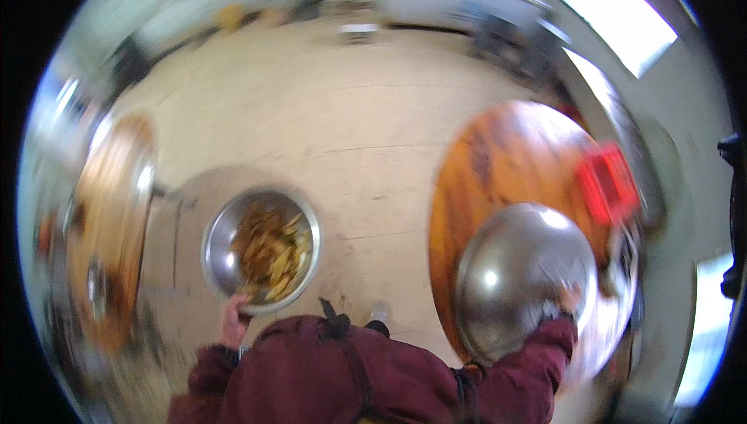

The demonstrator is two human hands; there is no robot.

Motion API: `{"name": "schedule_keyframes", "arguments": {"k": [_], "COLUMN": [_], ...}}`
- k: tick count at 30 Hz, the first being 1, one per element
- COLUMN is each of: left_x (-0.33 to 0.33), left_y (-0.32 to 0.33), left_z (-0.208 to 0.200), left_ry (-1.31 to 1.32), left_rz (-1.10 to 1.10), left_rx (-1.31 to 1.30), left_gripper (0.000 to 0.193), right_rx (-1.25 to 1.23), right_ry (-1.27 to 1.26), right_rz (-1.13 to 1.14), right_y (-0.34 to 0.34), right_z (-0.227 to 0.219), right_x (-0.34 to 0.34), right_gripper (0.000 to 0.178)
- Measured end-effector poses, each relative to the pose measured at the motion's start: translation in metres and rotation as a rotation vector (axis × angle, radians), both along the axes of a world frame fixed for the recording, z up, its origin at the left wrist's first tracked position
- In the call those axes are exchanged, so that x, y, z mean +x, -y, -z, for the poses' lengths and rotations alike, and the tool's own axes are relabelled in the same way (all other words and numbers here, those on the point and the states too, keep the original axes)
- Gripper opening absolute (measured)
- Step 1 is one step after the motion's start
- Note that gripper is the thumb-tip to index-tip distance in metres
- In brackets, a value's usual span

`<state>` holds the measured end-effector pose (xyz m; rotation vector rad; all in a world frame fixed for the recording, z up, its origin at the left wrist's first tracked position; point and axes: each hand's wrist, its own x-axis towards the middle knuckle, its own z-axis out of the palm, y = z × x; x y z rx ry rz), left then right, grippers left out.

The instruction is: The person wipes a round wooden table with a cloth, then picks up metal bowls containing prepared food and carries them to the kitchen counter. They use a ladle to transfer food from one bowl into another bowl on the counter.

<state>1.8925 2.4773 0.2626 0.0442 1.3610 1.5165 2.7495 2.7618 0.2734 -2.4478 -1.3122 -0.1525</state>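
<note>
My left hand (234, 321) is closed on the near rim of a shiny metal bowl (221, 247), its fingers at the edge. In the bowl lies a heap of yellow-brown strips (272, 253), perhaps food, though blur hides their kind. To the right, my right hand (570, 299) is at a large round metal vessel (510, 257) on the orange wooden table. Whether this is an upright basin or an upturned one, I cannot tell. Motion smears the right fingers, and a small pale patch (554, 272) beside them is unclear.
The round wooden table (475, 167) carries a red plastic basket (607, 183) at its far right. Another wooden table (117, 229) stands at the left with small metal items. Beige floor (366, 128) stretches ahead toward a white chest-like unit (459, 0) and dark objects (513, 43).
</note>
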Motion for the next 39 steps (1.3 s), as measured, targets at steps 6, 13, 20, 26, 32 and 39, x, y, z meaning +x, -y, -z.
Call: {"name": "schedule_keyframes", "arguments": {"k": [6, 13, 20, 26, 32, 39], "left_x": [-0.047, -0.165, -0.305, -0.387, -0.441, -0.483], "left_y": [0.069, 0.205, 0.317, 0.422, 0.515, 0.623], "left_z": [-0.005, 0.034, 0.036, 0.029, 0.047, 0.073], "left_ry": [-0.609, 0.12, 0.092, -0.094, 0.067, -0.021], "left_rz": [0.136, -0.286, -0.413, -0.387, -0.641, -1.236], "left_rx": [0.106, 0.105, 0.226, 0.228, 0.3, 0.232], "left_gripper": [0.023, 0.016, 0.014, 0.02, 0.024, 0.021], "right_rx": [0.049, 0.427, -1.111, -1.638, -1.943, -1.717], "right_ry": [0.098, -0.342, -1.674, -1.697, -1.443, -1.3], "right_rz": [-0.048, -0.547, -1.215, -1.412, -1.693, -1.39], "right_y": [-0.073, -0.007, 0.222, 0.397, 0.447, 0.472], "right_z": [0.017, 0.103, 0.09, 0.009, 0.014, 0.037], "right_x": [-0.045, -0.329, -0.87, -1.102, -1.232, -1.385], "right_gripper": [0.051, 0.039, 0.056, 0.065, 0.077, 0.041]}}
